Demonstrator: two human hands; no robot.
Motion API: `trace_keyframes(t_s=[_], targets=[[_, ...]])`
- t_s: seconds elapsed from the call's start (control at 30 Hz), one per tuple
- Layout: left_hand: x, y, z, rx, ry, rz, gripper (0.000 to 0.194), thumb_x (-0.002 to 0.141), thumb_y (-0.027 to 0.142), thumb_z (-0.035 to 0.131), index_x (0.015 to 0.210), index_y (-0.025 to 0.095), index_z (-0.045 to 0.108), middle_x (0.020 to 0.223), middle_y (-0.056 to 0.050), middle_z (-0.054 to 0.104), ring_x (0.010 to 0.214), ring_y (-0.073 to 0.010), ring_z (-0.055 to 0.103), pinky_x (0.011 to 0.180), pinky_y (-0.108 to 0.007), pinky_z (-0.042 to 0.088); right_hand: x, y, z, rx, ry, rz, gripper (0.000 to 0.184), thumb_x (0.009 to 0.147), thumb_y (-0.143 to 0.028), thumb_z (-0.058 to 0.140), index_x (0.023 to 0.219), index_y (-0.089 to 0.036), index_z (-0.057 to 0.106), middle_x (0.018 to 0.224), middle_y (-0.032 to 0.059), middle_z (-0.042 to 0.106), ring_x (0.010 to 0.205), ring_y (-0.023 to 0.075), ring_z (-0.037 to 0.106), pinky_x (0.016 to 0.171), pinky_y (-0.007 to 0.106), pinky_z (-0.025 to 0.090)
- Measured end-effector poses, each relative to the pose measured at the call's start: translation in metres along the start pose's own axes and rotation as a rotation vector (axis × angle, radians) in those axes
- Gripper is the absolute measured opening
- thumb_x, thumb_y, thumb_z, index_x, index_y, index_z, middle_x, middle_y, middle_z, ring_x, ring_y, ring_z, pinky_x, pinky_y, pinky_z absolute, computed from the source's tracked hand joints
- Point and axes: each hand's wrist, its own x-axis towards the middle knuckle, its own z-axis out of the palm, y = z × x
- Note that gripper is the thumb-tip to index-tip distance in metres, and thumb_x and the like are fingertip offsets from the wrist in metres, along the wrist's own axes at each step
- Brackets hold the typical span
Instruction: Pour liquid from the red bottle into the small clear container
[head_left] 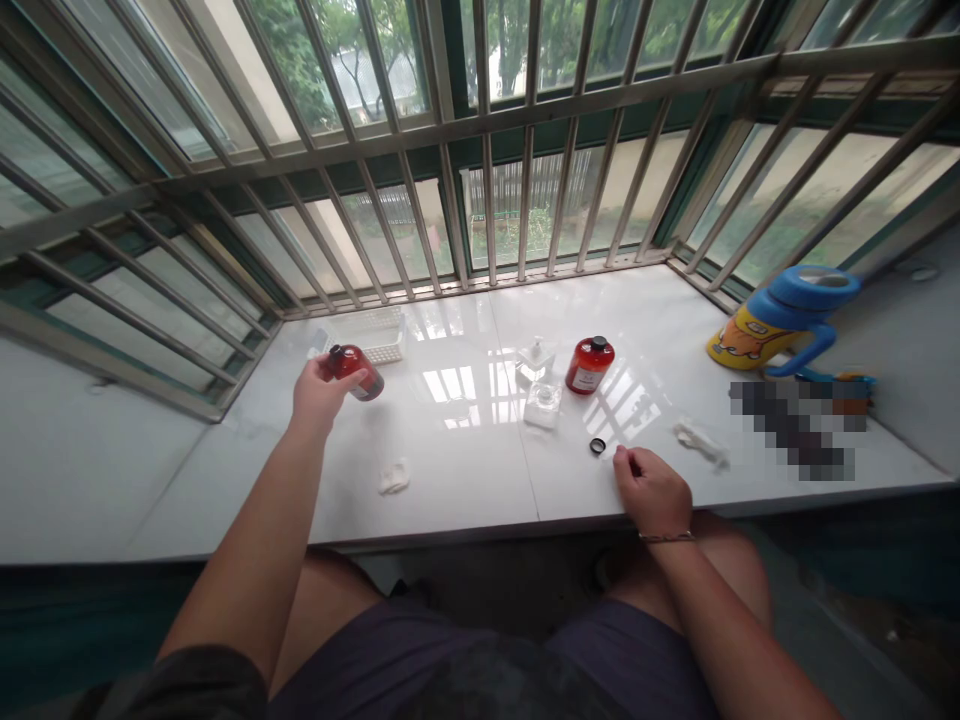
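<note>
My left hand is wrapped round a red bottle with a black neck, held tilted above the left part of the white sill. My right hand is curled closed near the front edge; what its fingers hold, if anything, is hidden. Just left of it lies a small black ring-shaped cap. A second red bottle with a black cap stands upright farther back. Beside that are a clear pump bottle and a clear square container.
A white plastic basket sits at the back left. Crumpled white tissue lies in front, another white crumpled piece at right. A blue and yellow jug stands tilted in view at the right. Metal window bars close off the back.
</note>
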Motion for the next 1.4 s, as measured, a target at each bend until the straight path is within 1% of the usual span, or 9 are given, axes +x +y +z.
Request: trace_keyframes(t_s=[0.2,0.4,0.47,0.53,0.6,0.67,0.73,0.83,1.4], targets=[[-0.018,-0.034,-0.017,0.064,0.021,-0.069,0.079,0.055,0.037,0.101,0.123,0.021,0.063,0.120,-0.011,0.075,0.118,-0.0323,0.072,0.108,-0.056,0.057,0.000,-0.003,-0.002,0.006,0.000,0.013,0.042,0.103,-0.044,0.050,0.069,-0.022,0.057,0.070,0.0036,0.061,0.063,0.0158,0.047,0.060,0.031,0.025],[-0.036,-0.042,-0.023,0.148,0.034,-0.060,0.087,0.063,0.040,0.099,0.136,0.022,0.055,0.140,-0.017,0.067,0.132,-0.0336,0.066,0.115,-0.052,0.052,0.000,-0.002,-0.002,0.005,-0.003,0.015,0.041,0.102,-0.044,0.051,0.070,-0.021,0.059,0.071,0.0037,0.062,0.064,0.0157,0.048,0.060,0.030,0.026],[-0.051,-0.043,-0.027,0.276,0.105,-0.018,0.090,0.071,0.048,0.093,0.144,0.021,0.049,0.148,-0.019,0.061,0.139,-0.0342,0.061,0.115,-0.052,0.051,-0.001,-0.001,-0.001,-0.001,-0.002,0.015,0.041,0.103,-0.044,0.051,0.070,-0.021,0.058,0.070,0.0031,0.061,0.065,0.0155,0.048,0.059,0.030,0.025],[-0.076,-0.046,-0.030,0.418,0.114,0.078,0.072,0.086,0.054,0.078,0.143,0.019,0.051,0.144,-0.020,0.063,0.134,-0.0339,0.063,0.108,-0.051,0.056,-0.001,0.000,-0.001,-0.012,-0.005,0.014,0.041,0.103,-0.044,0.050,0.069,-0.021,0.057,0.069,0.0025,0.060,0.064,0.0151,0.046,0.059,0.030,0.024],[-0.108,-0.050,-0.031,0.490,-0.045,0.197,0.040,0.099,0.050,0.059,0.125,0.019,0.065,0.125,-0.015,0.073,0.116,-0.0304,0.071,0.098,-0.046,0.061,-0.001,0.000,-0.001,-0.022,-0.009,0.015,0.042,0.103,-0.044,0.051,0.069,-0.021,0.057,0.069,0.0021,0.059,0.064,0.0148,0.046,0.059,0.030,0.024],[-0.143,-0.057,-0.029,0.499,-0.231,0.261,0.023,0.096,0.045,0.065,0.101,0.025,0.075,0.104,-0.006,0.080,0.098,-0.0256,0.076,0.094,-0.039,0.063,-0.001,0.000,-0.001,-0.024,-0.017,0.017,0.041,0.103,-0.044,0.051,0.070,-0.021,0.057,0.069,0.0020,0.059,0.064,0.0146,0.046,0.059,0.030,0.024],[-0.174,-0.064,-0.024,0.567,-0.426,0.398,0.021,0.100,0.037,0.060,0.098,0.027,0.078,0.109,-0.006,0.082,0.104,-0.0258,0.077,0.101,-0.040,0.061,-0.001,0.000,-0.001,-0.020,-0.025,0.016,0.040,0.103,-0.043,0.051,0.071,-0.021,0.058,0.070,0.0019,0.060,0.065,0.0144,0.046,0.059,0.030,0.025],[-0.200,-0.074,-0.015,0.664,-0.440,0.461,0.029,0.104,0.027,0.051,0.112,0.025,0.079,0.127,-0.009,0.080,0.119,-0.0273,0.074,0.112,-0.043,0.057,0.000,-0.001,-0.002,-0.022,-0.023,0.009,0.042,0.104,-0.043,0.051,0.069,-0.021,0.055,0.069,0.0015,0.058,0.064,0.0142,0.045,0.060,0.030,0.025],[-0.152,-0.078,0.022,0.885,-0.347,0.417,0.037,0.105,0.016,0.047,0.133,0.017,0.073,0.142,-0.013,0.073,0.133,-0.0246,0.069,0.119,-0.036,0.051,-0.002,0.000,0.000,-0.033,-0.009,-0.002,0.040,0.104,-0.044,0.051,0.071,-0.021,0.058,0.071,0.0016,0.060,0.065,0.0146,0.047,0.060,0.030,0.025]])
